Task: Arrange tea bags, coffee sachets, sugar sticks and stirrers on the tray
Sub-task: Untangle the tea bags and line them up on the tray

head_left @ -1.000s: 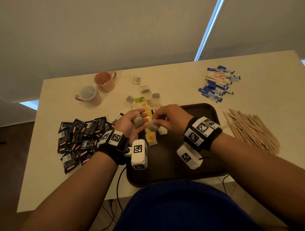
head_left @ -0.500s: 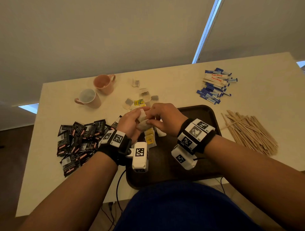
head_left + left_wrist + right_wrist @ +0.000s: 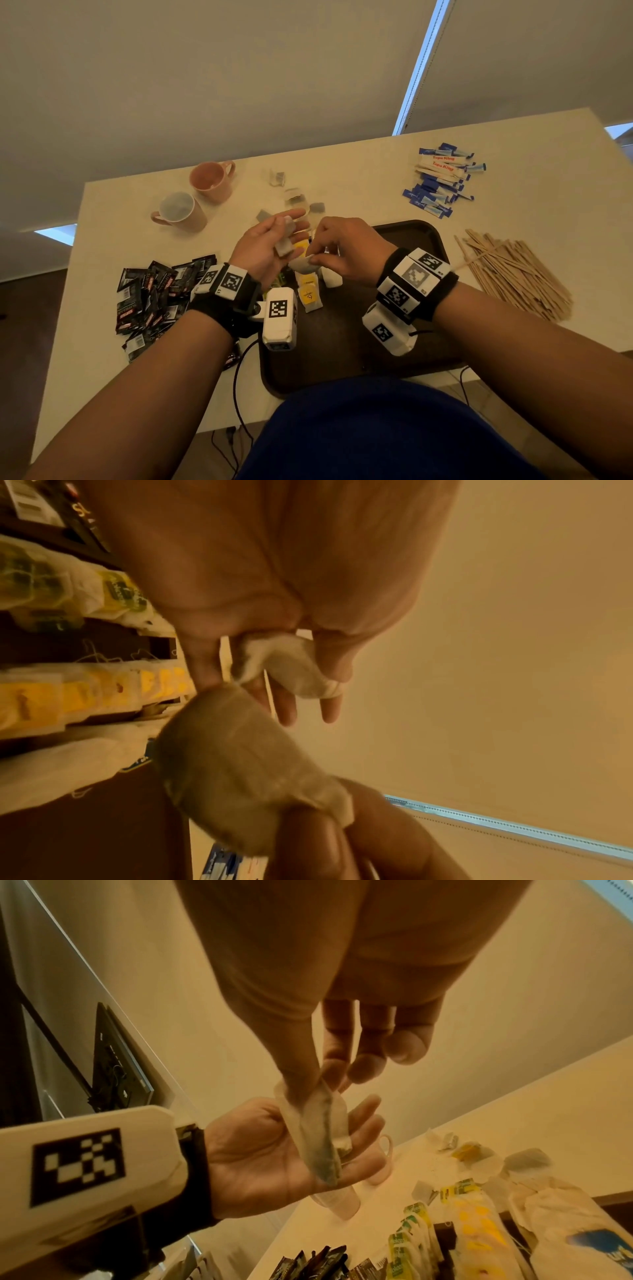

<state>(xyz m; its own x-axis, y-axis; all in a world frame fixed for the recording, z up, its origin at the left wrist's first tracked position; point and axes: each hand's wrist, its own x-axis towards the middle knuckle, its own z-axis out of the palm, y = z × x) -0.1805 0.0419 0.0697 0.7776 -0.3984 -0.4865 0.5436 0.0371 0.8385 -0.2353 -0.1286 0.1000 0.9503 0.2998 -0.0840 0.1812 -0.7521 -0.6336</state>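
Note:
Over the left end of the dark brown tray (image 3: 423, 231), my left hand (image 3: 291, 224) lies palm up with fingers nearly straight, its thumb pinning a tea bag (image 3: 285, 245) (image 3: 291, 669) against them. Just to its right, my right hand (image 3: 317, 263) pinches a second tea bag (image 3: 300, 266) (image 3: 318, 1123) between thumb and forefinger. Rows of tea bags with yellow tags (image 3: 310, 296) lie on the tray beneath both hands. Black coffee sachets (image 3: 154, 294) are heaped left of the tray, blue and white sugar sticks (image 3: 442, 181) lie beyond it, and wooden stirrers (image 3: 513, 270) lie to its right.
Two pink mugs (image 3: 181, 212) (image 3: 210, 178) stand at the back left of the table. Several loose tea bags (image 3: 294, 198) lie on the table just beyond my hands. A black cable (image 3: 239, 377) hangs over the near table edge.
My hands were pressed together around the tea bags; now they have drawn apart. The left hand has opened palm up with one bag, and the right has pulled the other bag away.

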